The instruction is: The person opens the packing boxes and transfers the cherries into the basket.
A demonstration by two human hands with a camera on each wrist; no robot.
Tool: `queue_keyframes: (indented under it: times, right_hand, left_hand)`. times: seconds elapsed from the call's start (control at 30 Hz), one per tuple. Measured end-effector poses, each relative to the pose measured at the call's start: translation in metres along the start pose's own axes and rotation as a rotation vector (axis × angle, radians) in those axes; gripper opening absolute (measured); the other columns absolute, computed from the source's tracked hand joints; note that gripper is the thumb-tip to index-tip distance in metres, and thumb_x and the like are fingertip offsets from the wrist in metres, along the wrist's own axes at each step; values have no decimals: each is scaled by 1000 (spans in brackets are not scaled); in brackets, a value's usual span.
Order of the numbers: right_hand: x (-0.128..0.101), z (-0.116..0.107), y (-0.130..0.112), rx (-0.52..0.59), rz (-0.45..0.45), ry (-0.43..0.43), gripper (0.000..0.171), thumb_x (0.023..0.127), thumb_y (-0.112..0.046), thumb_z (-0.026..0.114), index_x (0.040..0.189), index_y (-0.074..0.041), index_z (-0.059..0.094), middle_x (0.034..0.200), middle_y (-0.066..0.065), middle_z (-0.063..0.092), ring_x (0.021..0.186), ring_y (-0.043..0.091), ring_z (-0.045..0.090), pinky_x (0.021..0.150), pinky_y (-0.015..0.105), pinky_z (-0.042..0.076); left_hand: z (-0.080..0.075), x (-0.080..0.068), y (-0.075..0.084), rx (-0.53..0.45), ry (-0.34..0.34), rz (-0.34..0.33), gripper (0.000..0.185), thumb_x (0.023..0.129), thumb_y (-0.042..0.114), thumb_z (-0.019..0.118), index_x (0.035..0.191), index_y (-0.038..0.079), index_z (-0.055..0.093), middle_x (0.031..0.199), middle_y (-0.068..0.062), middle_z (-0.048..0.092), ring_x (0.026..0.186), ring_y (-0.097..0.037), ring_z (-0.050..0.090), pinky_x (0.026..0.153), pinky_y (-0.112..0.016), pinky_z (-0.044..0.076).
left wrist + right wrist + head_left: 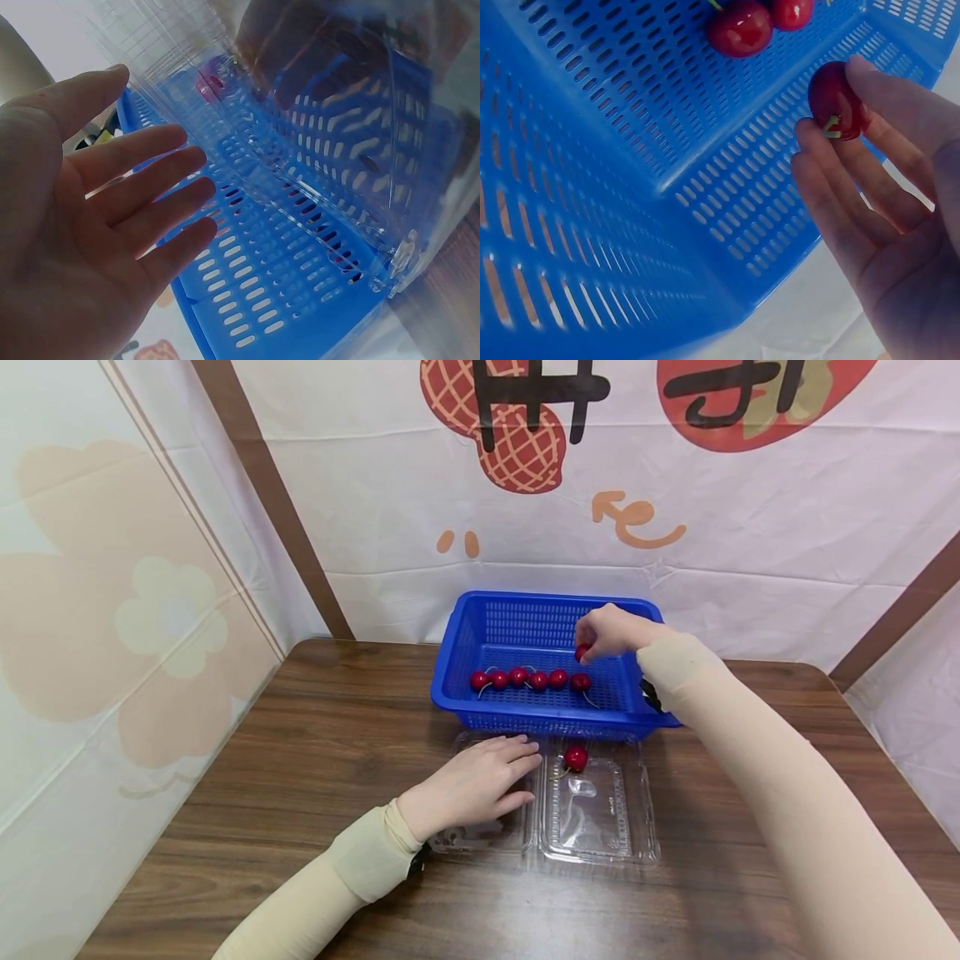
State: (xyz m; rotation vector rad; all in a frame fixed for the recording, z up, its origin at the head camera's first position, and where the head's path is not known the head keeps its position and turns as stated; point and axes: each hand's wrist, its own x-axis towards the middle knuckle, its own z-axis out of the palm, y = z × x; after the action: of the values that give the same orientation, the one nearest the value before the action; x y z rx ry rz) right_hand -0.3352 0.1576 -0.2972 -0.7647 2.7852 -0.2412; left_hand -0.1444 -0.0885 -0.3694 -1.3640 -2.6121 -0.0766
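My right hand (611, 631) pinches a dark red cherry (836, 101) between thumb and fingertips, over the right side of the blue basket (555, 722). Below it, a row of several cherries (517, 677) with stems lies on the basket floor. My left hand (476, 781) rests over the left half of a clear plastic clamshell box (585, 827), its fingers fairly straight and holding nothing. In the box's right half lies one cherry (576, 758) with its stem toward the lower left. The left wrist view shows the open left palm (82, 225) beside the clear plastic.
The basket stands at the back of the brown wooden table (322, 727), with the opened box directly in front of it. Behind the table hangs a white printed cloth (360, 510); another cloth (97, 652) borders the left side.
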Motion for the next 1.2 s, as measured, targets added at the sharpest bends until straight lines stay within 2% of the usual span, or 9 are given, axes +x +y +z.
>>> queue_keyframes:
  times: [0.37,0.87,1.2]
  right_hand:
    - [5,10,11,47,74,-69,23,79,-15,77,97,-4,67,96,11,68,87,24,61,81,39,55]
    - [7,20,24,23,126,-141,26,76,-20,79,96,-7,67,96,9,67,86,21,59,74,34,50]
    - [7,24,25,49,146,-200,26,76,-17,80,98,-8,67,97,8,67,87,21,59,78,35,50]
  left_hand:
    - [0,0,-1,2,13,11,48,91,39,59,125,4,61,132,-12,58,127,-27,51,108,-40,40]
    - [3,1,-1,18,10,1,48,92,39,58,126,5,60,132,-11,58,127,-27,51,108,-39,40]
    - [1,-1,-1,11,3,-5,49,92,40,58,126,6,60,133,-10,58,128,-26,50,108,-39,40]
